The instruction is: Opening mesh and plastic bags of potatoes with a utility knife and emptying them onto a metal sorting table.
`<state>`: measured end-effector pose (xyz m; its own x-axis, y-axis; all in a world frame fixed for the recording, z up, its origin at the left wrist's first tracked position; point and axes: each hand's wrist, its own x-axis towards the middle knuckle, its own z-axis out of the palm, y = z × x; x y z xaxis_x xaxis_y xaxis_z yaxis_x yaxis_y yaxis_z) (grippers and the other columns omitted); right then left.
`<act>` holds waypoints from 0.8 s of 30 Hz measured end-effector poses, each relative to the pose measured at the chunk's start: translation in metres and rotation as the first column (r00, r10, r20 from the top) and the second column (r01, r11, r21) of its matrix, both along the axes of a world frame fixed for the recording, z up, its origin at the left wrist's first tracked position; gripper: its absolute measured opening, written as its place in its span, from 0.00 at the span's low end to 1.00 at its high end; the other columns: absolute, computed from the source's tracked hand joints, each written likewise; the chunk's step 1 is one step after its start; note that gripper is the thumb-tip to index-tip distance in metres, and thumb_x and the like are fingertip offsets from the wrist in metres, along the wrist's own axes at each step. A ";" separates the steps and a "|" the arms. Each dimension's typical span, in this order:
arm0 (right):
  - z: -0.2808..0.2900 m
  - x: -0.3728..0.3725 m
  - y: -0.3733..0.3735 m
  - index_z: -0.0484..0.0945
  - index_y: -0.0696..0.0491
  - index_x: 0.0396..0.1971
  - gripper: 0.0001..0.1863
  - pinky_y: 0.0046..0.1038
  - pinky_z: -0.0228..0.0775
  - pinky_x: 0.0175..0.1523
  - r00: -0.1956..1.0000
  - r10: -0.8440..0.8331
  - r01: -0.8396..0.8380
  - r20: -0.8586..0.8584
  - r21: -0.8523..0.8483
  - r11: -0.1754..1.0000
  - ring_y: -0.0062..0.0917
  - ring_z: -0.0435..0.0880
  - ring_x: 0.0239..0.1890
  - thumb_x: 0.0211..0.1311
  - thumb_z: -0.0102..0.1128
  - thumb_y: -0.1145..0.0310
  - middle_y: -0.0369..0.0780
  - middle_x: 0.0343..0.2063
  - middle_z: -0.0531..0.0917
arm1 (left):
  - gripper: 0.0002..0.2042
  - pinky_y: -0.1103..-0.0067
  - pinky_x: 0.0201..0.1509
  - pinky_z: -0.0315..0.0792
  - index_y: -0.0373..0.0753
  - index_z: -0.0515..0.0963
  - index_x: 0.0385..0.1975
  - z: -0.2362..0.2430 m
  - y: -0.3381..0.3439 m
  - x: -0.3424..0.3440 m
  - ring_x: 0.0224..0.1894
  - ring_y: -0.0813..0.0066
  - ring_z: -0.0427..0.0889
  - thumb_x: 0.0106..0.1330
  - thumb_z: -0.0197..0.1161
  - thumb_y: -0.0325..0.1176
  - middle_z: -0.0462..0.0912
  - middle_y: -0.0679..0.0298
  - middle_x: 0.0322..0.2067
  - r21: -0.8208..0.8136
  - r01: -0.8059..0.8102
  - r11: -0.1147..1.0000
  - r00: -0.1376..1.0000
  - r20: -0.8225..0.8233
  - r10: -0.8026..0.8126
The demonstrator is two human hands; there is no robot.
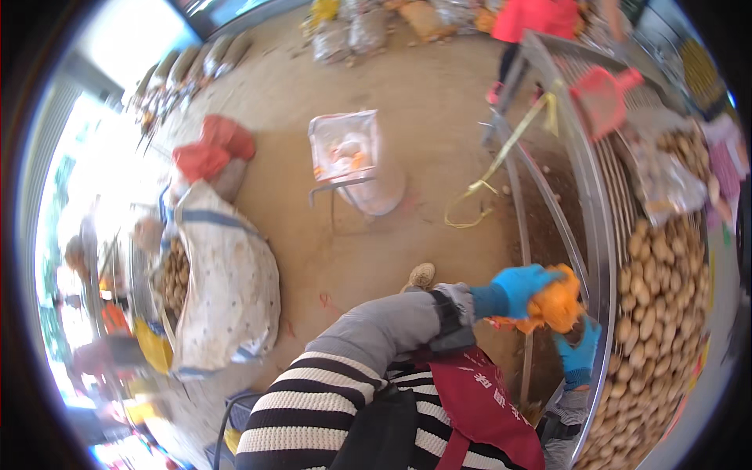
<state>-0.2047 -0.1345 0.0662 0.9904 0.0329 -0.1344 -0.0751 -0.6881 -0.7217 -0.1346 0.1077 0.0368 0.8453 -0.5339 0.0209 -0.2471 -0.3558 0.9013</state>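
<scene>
Both of my hands wear blue gloves and meet at a bunched orange net bag (558, 304), beside the rail of a metal sorting table (597, 235). My left hand (518, 290) is closed on the bag from its left side. Just below, my right hand (578, 354) curls up against the bag's underside, by a small dark brown patch that is blurred. What its fingers hold there cannot be made out. Many tan, potato-like tubers (646, 313) lie spread on the table, right of my hands.
On the table's far part lie a red dustpan (599, 100) and a clear plastic bag (670, 188). A yellow strap (501, 160) hangs off its side. A white bin (345, 145) stands ahead, a large white sack (223, 282) at left. A person in red (536, 17) stands beyond the table.
</scene>
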 end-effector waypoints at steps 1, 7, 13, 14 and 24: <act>-0.010 0.018 0.001 0.67 0.59 0.55 0.27 0.27 0.68 0.54 0.999 0.044 -0.044 0.002 -0.013 0.999 0.27 0.74 0.51 0.55 0.63 0.71 0.41 0.50 0.72 | 0.41 0.66 0.55 0.70 0.47 0.60 0.62 -0.012 0.032 0.006 0.52 0.51 0.73 0.44 0.70 0.39 0.71 0.50 0.51 -0.036 -0.169 0.985 0.985 0.036 0.171; -0.052 0.089 -0.012 0.68 0.58 0.54 0.22 0.20 0.69 0.35 0.961 -0.248 0.275 -0.123 0.335 0.901 0.17 0.73 0.32 0.59 0.55 0.75 0.36 0.38 0.74 | 0.37 0.72 0.59 0.67 0.35 0.59 0.58 -0.063 0.249 0.028 0.55 0.65 0.72 0.46 0.71 0.32 0.72 0.56 0.52 -0.273 -0.940 0.206 0.270 -0.225 0.936; -0.064 0.097 -0.005 0.72 0.55 0.48 0.16 0.16 0.69 0.33 0.860 -0.374 0.496 -0.348 0.395 0.773 0.15 0.73 0.27 0.60 0.54 0.69 0.33 0.33 0.76 | 0.43 0.72 0.63 0.62 0.35 0.53 0.61 -0.131 0.398 0.071 0.59 0.65 0.67 0.44 0.72 0.25 0.66 0.56 0.56 -0.506 -0.839 -0.201 -0.114 -0.197 0.974; -0.068 0.095 -0.008 0.72 0.55 0.48 0.16 0.16 0.69 0.33 0.851 -0.396 0.514 -0.346 0.389 0.764 0.15 0.73 0.27 0.60 0.54 0.69 0.33 0.33 0.76 | 0.43 0.72 0.63 0.62 0.34 0.54 0.61 -0.138 0.419 0.084 0.58 0.66 0.67 0.43 0.72 0.25 0.67 0.56 0.55 -0.485 -0.845 -0.223 -0.171 -0.150 0.974; -0.051 0.064 0.011 0.74 0.53 0.40 0.09 0.14 0.63 0.26 0.736 -0.422 0.672 -0.530 0.499 0.546 0.13 0.68 0.24 0.60 0.56 0.70 0.31 0.27 0.71 | 0.44 0.54 0.64 0.57 0.59 0.56 0.64 -0.211 0.471 0.187 0.63 0.46 0.58 0.44 0.71 0.51 0.49 0.54 0.65 0.842 -0.539 0.001 0.487 0.311 0.816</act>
